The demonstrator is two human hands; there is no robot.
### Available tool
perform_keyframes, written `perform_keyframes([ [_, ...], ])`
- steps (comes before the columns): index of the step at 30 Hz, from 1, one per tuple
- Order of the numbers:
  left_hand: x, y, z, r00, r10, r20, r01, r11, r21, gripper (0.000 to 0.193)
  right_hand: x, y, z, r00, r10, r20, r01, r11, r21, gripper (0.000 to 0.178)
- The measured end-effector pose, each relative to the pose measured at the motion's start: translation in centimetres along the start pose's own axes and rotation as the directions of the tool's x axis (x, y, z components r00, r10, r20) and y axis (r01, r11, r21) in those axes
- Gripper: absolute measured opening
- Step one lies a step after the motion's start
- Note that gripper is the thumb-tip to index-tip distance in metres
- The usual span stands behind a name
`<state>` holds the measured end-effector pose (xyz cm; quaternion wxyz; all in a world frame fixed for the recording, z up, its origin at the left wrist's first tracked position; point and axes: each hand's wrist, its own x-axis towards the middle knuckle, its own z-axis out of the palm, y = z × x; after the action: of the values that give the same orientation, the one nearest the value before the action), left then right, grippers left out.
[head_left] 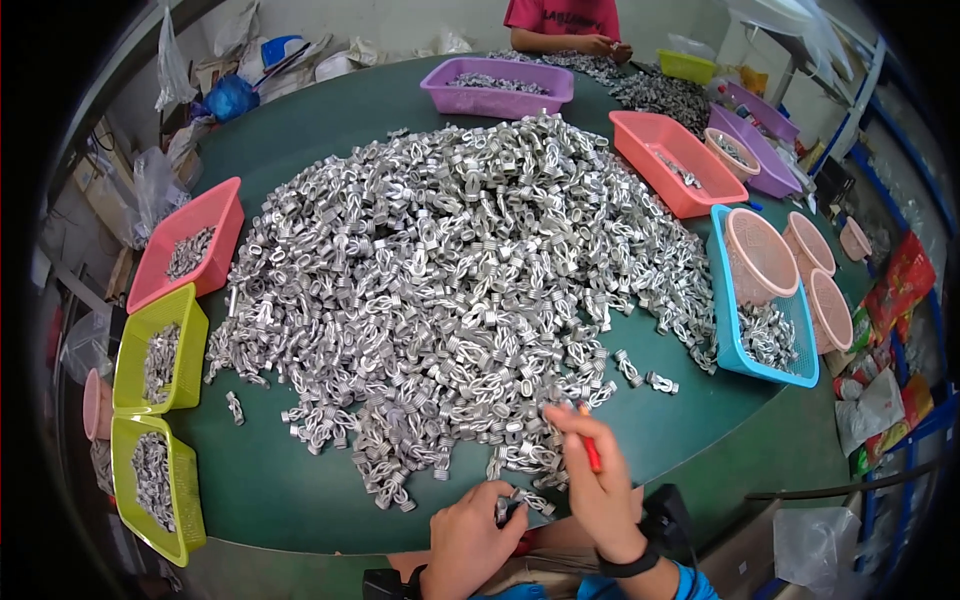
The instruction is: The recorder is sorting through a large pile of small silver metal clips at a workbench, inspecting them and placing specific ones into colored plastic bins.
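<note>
A large heap of small silver metal pieces (pixel 470 260), each with a ribbed collar and a twisted loop, covers the middle of the green table. At the near edge my left hand (pixel 468 532) is closed, with one metal piece (pixel 506 508) pinched between thumb and fingers. My right hand (pixel 600 485) is just to its right, above the heap's near edge. A slim red tool (pixel 590 450) is gripped in it; its full shape is hidden by the fingers. A few pieces lie on the table beneath and between the hands.
Red (pixel 190 245) and yellow-green baskets (pixel 192 350) line the left edge, partly filled. A purple tray (pixel 497 100) stands at the back. On the right are a red tray (pixel 680 165) and a blue basket (pixel 735 340). Another person (pixel 565 30) works at the far side.
</note>
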<state>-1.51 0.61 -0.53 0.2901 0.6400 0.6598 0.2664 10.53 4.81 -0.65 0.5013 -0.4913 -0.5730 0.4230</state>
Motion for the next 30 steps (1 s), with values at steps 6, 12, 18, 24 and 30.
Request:
perform_keyframes([
  [6,-0.3,-0.2,-0.6,0.99,-0.119,0.072,0.133,0.964,-0.231,0.015,-3.8,-0.7,-5.3,0.993,-0.09,0.082,0.118,0.873,-0.474,0.013],
  [12,-0.4,-0.1,-0.6,0.982,-0.176,0.069,0.189,0.92,-0.345,0.013,-1.6,1.3,-5.7,0.992,-0.129,0.008,0.116,0.864,-0.49,0.013],
  [18,-1.5,-0.1,-0.4,0.976,-0.215,0.043,0.193,0.75,-0.633,0.008,-3.8,-2.6,-3.7,0.966,0.093,0.24,-0.096,0.995,-0.002,0.021],
  [24,-1.5,1.7,-0.5,0.955,-0.268,0.127,0.268,0.596,-0.757,0.011,-4.4,-1.4,-3.2,0.941,0.26,0.215,-0.312,0.912,0.265,0.026],
  [30,-1.4,1.8,-0.5,0.982,-0.117,0.145,0.186,0.55,-0.814,0.016,-3.2,-1.7,-3.6,0.834,0.446,0.325,-0.551,0.71,0.439,0.02],
])
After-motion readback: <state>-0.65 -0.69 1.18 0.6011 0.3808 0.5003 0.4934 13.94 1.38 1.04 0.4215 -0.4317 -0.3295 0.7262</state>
